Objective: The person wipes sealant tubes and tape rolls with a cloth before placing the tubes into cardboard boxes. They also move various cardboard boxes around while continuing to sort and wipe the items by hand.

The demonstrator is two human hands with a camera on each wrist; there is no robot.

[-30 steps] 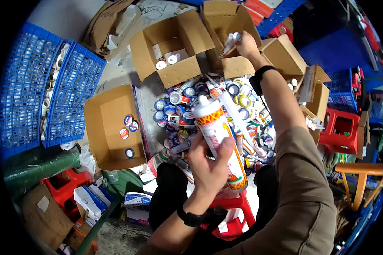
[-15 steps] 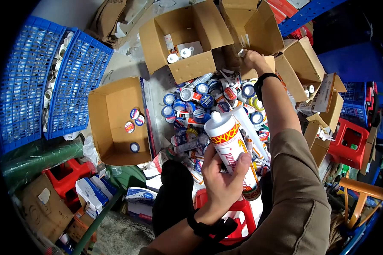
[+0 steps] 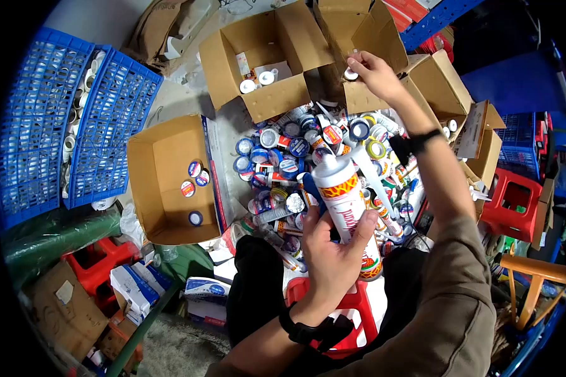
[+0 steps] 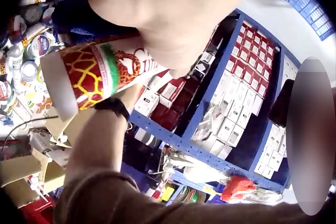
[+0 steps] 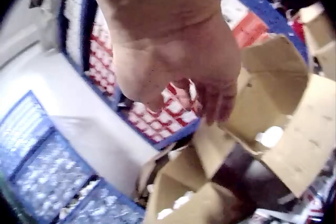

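My left hand (image 3: 333, 261) grips a white sealant cartridge (image 3: 346, 210) with a red-and-yellow net pattern, its capped tip pointing up and away. The left wrist view shows the cartridge's base end (image 4: 58, 85) sticking out past the hand. Dark blue cloth (image 4: 86, 19) lies against the cartridge beside my fingers. My right hand (image 3: 374, 75) hovers at the near side of the back-right cardboard box (image 3: 383, 34), fingers loosely bent with nothing seen between them. A white round end (image 3: 351, 74) shows in that box, just below my fingertips.
Tape rolls and tubes form a heap (image 3: 283, 160) before my knees. Another carton (image 3: 258, 47) holds white-ended tubes; the left carton (image 3: 163, 182) holds several tape rolls. Blue crates (image 3: 110, 132) stand left, a red stool (image 3: 512, 201) and an open box (image 3: 443, 88) right.
My right hand carried a silvery-white tube over the back-right box, lowered it inside, and has let go and drawn back slightly. The left hand keeps its hold on the cartridge.
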